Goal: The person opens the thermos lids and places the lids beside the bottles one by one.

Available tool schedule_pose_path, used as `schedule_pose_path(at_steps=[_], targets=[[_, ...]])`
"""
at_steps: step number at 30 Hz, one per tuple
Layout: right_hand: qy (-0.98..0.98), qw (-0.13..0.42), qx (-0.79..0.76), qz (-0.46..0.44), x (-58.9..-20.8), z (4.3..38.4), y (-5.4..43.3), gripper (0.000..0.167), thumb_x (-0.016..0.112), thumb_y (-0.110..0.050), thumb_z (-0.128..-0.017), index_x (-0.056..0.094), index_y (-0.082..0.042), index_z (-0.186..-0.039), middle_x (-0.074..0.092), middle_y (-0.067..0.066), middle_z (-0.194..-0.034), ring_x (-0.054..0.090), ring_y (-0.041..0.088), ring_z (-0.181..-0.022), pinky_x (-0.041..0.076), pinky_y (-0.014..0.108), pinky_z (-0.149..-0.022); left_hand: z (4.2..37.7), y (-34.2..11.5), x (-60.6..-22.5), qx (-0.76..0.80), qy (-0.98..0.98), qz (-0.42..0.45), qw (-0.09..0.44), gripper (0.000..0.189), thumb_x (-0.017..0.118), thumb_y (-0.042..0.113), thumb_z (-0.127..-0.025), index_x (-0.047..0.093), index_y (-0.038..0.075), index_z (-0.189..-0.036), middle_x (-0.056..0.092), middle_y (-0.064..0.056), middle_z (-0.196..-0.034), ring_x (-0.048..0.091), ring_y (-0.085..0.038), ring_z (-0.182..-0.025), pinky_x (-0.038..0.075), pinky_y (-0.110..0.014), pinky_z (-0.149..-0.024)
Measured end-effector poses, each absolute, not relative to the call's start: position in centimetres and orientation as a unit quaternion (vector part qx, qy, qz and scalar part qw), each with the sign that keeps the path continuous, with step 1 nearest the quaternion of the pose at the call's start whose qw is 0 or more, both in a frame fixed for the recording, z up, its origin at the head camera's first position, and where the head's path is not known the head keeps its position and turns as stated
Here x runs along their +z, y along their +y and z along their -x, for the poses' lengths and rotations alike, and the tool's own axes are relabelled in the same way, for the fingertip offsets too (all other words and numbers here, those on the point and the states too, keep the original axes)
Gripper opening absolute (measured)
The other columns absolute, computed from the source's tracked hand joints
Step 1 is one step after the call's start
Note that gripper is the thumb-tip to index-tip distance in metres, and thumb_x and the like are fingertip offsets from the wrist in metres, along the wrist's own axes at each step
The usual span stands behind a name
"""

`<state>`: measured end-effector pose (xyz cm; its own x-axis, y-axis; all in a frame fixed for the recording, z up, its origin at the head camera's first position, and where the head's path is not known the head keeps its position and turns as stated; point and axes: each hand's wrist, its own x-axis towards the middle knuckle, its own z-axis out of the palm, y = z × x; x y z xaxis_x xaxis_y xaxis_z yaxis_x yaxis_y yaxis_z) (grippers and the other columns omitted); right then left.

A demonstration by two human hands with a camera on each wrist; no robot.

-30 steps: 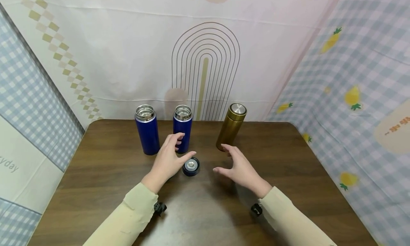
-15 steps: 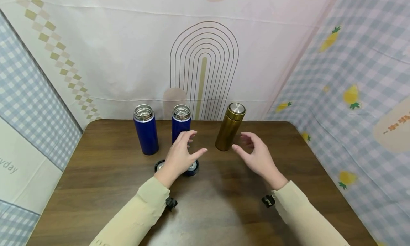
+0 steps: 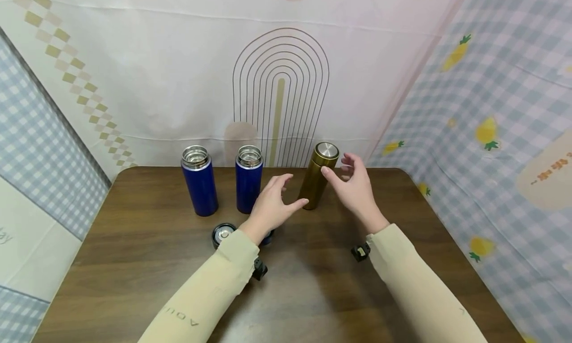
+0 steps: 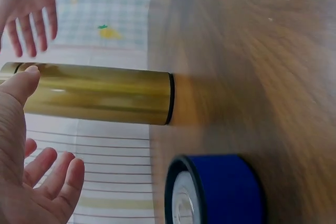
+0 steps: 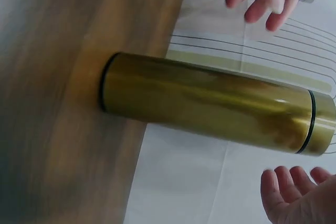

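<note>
A gold thermos (image 3: 314,176) with its steel-topped lid on stands upright at the back of the table. My right hand (image 3: 357,191) is beside its upper part, fingers loosely bent; the right wrist view shows its fingertips apart from the thermos (image 5: 210,103). My left hand (image 3: 273,206) is raised on the thermos's left side with thumb and fingers spread, holding nothing. Further left stand two blue thermoses, one (image 3: 249,184) nearer my left hand and one (image 3: 200,189) farther out. Both lack lids and show steel mouths.
One dark round lid (image 3: 223,233) lies underside up on the wooden table (image 3: 147,253). Behind my left wrist sits another lid, a blue one (image 4: 226,192), largely hidden in the head view. A printed cloth (image 3: 178,75) hangs behind the table.
Both hands have moved toward the gold thermos: the left goes rightward, away from the middle blue thermos; the right shifts right, then up to the lid's height. The left lid has come into view.
</note>
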<state>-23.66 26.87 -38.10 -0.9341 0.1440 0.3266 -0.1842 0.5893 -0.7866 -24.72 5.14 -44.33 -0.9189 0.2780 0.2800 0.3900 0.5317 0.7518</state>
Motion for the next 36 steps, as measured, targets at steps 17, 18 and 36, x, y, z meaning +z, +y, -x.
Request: schedule_pose_path(at_steps=[17, 18, 36], targets=[[-0.858, 0.185, 0.48, -0.011, -38.1, 25.7, 24.9, 0.092, 0.078, -0.054, -0.074, 0.035, -0.012, -0.144, 0.043, 0.009, -0.133, 0.049, 0.023, -0.114, 0.045, 0.041, -0.094, 27.5, 8.6, -43.6, -0.45, -0.862, 0.232, 0.026, 0.086, 0.066, 0.06, -0.082, 0.034, 0.016, -0.149, 0.039, -0.001, -0.149, 0.035, -0.023, -0.136, 0.033, -0.043, -0.108], [-0.86, 0.188, 0.473, -0.011, -38.1, 25.7, 24.9, 0.089, 0.078, -0.054, -0.074, 0.038, -0.012, -0.142, 0.043, 0.009, -0.131, 0.049, 0.023, -0.112, 0.046, 0.041, -0.093, 27.5, 8.7, -43.6, -0.453, -0.86, 0.232, 0.026, 0.085, 0.066, 0.059, -0.082, 0.035, 0.016, -0.148, 0.04, -0.002, -0.148, 0.036, -0.022, -0.135, 0.034, -0.042, -0.107], [-0.865, 0.219, 0.447, -0.065, -37.9, 21.4, 23.8, 0.064, 0.081, -0.043, -0.075, 0.054, -0.02, -0.128, 0.048, 0.002, -0.123, 0.049, 0.018, -0.108, 0.043, 0.041, -0.094, 25.3, 8.3, -44.1, -0.477, -0.846, 0.235, 0.05, 0.073, 0.067, 0.057, -0.082, 0.043, 0.018, -0.138, 0.049, 0.0, -0.128, 0.051, -0.017, -0.117, 0.045, -0.039, -0.095]])
